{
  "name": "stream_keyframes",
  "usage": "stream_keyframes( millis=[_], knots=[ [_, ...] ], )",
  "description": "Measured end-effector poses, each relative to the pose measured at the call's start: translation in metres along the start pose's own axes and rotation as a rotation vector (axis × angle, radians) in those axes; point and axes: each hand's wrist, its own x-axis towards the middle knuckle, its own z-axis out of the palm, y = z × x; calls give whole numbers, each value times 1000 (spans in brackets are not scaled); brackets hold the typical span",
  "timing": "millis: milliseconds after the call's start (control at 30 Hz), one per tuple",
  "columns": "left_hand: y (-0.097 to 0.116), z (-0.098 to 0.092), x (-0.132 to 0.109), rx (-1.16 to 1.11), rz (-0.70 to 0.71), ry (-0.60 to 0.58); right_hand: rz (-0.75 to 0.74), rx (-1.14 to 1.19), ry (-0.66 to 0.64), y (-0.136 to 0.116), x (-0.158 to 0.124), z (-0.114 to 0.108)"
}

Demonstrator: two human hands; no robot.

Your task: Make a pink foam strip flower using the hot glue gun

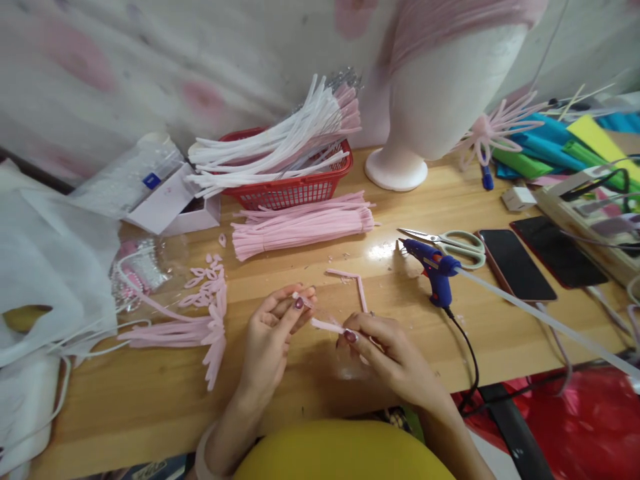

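Near the front middle of the table, my left hand (270, 337) pinches a small pale pink piece (296, 296) between thumb and fingertips; it looks like fuzzy pipe cleaner. My right hand (387, 350) is closed on a pink pipe cleaner (327, 325), whose pale end points at my left fingers without touching them. Faint thin strands seem to run between the hands. Just beyond my right hand lies a bent pink pipe cleaner (359, 283), its lower end reaching the knuckles. Left of my hands are pink pipe-cleaner bundles (175, 331) and small pink loops (205, 283).
A pink pipe-cleaner bundle (305, 230) lies before a red basket (287, 193) of white and pink stems. Rightward are a blue glue gun (433, 270) with cord, scissors (460, 247) and two phones (517, 263). Behind stands a white mannequin head (445, 93); plastic bags (55, 267) lie left.
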Motion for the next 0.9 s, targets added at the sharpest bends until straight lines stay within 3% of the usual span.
stream_keyframes(
  millis=[233, 433, 633, 833, 900],
  knots=[
    [0, 1, 2, -90, 11, 13, 81, -194, 31, -1, -7, -29],
    [-2, -4, 10, -211, 41, 117, 41, -324, 190, -4, -22, -61],
    [-6, -11, 12, -244, 86, 192, -53, -582, 231, -13, -16, -60],
    [-7, -12, 8, -288, 125, 217, -207, -896, 428, -47, 12, -63],
    [-7, -11, 7, -295, 151, 204, -280, -979, 428, -65, 20, -68]
  ],
)
